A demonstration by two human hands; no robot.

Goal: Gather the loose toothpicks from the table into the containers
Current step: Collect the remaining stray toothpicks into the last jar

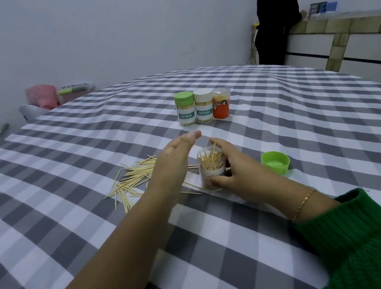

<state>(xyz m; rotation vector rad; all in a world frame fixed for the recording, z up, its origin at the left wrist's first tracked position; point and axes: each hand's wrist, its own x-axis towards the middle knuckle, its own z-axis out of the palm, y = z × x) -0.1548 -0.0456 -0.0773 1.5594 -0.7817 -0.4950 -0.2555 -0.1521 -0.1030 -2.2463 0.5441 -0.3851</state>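
While the right hand point(232, 172) wraps its grip around the open clear container point(212, 168) just right of the frame's centre, thumb low on the near wall and fingers curving round the far side, the left hand point(174, 161) hovers just beside it on the left with fingers straight and together, its grip open and holding nothing. Toothpicks stand upright and bristling inside that container, their tips poking above the rim. Most of the loose toothpicks point(131, 178) lie scattered on the checked tabletop point(98, 232) left of centre, partly hidden under the left hand, and a few more point(192, 188) lie near the container's base. A green lid point(275, 162) rests upside down on the tabletop to the right of the right hand, apart from it. Further up the frame, above centre, 3 closed containers stand touching in a row: a green-capped one point(184, 109), a white-capped one point(203, 106) and an orange one point(221, 104). Both forearms wear green knitted sleeves point(372, 241), and a thin gold bracelet point(303, 204) circles the right wrist. At the upper right, a person in dark clothing point(277, 20) stands by a tiled counter point(352, 28).
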